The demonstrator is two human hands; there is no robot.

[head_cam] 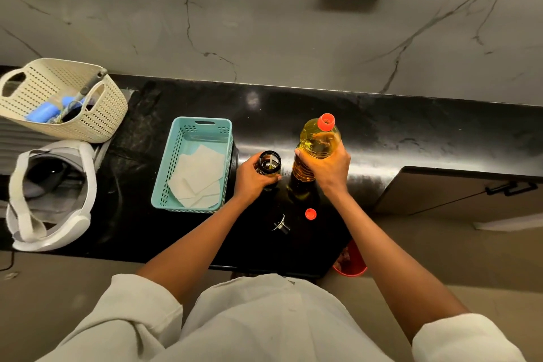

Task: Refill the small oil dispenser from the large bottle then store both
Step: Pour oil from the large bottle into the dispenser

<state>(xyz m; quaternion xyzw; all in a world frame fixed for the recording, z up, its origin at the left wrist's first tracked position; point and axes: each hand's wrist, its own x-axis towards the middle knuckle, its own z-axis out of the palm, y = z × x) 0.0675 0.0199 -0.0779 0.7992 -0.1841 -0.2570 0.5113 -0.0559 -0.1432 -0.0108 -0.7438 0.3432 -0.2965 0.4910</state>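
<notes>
While the left hand [252,178] curls round the small dark glass oil dispenser [269,163], its grip clamped on the side of the jar, the right hand [326,170] wraps the large clear plastic bottle of yellow oil [318,138], fingers and thumb clamped round its ribbed middle. Both sit side by side near the middle of the glossy black stone worktop [411,138], the dispenser just left of the bottle. The dispenser's mouth is open and faces up. The bottle stands upright, orange neck on top; whether its base touches the worktop, I cannot tell.

Nearer the front edge lies a round orange cap [310,214], and just left of it a small metal pourer spout [280,225] on its side, the two apart.

Left of the dispenser sits a turquoise perforated plastic basket [164,173] with white paper sheets [197,176] lying in it. Towards the back left corner, a cream woven-look plastic basket [102,114] holds blue items. Below the worktop's front edge, a red bucket [352,264] peeks out on the floor.
</notes>
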